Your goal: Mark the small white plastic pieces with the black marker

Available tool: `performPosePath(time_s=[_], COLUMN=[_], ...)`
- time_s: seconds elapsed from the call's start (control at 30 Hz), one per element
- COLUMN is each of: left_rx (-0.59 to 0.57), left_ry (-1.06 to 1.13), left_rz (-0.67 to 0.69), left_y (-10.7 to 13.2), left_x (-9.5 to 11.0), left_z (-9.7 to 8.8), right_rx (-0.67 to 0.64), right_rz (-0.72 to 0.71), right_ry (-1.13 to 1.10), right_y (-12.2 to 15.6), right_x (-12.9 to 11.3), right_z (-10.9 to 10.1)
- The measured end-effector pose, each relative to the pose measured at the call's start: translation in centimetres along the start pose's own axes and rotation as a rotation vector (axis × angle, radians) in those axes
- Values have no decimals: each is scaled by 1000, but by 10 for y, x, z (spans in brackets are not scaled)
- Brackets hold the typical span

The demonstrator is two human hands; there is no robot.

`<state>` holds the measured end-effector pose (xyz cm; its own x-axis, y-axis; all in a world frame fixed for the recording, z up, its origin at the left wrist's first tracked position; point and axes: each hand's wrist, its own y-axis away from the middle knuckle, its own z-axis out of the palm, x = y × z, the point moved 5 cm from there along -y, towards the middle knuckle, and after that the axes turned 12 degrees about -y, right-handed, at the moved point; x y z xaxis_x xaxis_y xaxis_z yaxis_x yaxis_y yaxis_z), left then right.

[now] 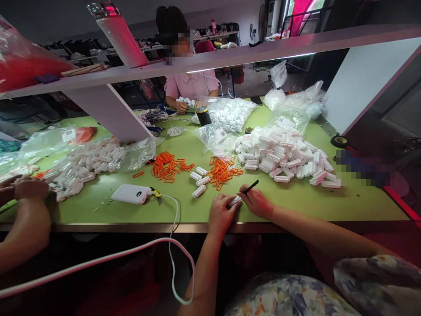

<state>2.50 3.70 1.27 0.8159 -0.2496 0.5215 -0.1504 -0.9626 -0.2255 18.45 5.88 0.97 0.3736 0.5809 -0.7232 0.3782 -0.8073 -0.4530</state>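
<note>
My left hand [222,214] is closed around a small white connector housing [235,201] near the table's front edge. In my right hand [258,202] is a thin black pen-like tool [252,186], its lower end at the housing and hidden by my fingers. Just beyond my hands lie a pile of orange rectangular clips [224,173] and several loose white housings [199,189]. To the right is a large heap of white housings [279,153]. A second group of orange clips [167,167] lies further left.
A white power bank [130,193] with a white cable [98,260] lies left of my hands. A co-worker's hands [28,188] are at far left, beside another heap of white housings [94,164]. Across the table sits another person [190,83]. A shelf [230,55] spans above the table.
</note>
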Motion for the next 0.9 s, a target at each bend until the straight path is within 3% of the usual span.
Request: performPosePath(time_s=[0.33, 0.57, 0.9], left_rx=[-3, 2, -4], left_ry=[-24, -13, -3], left_rz=[-1, -8, -6], left_y=[0, 0, 0], left_x=[-2, 1, -1], left_z=[1, -1, 0], right_rx=[-93, 41, 21], right_rz=[28, 42, 44], right_ry=[56, 21, 26], right_y=[-3, -3, -3], right_x=[-3, 0, 1], right_z=[6, -4, -2])
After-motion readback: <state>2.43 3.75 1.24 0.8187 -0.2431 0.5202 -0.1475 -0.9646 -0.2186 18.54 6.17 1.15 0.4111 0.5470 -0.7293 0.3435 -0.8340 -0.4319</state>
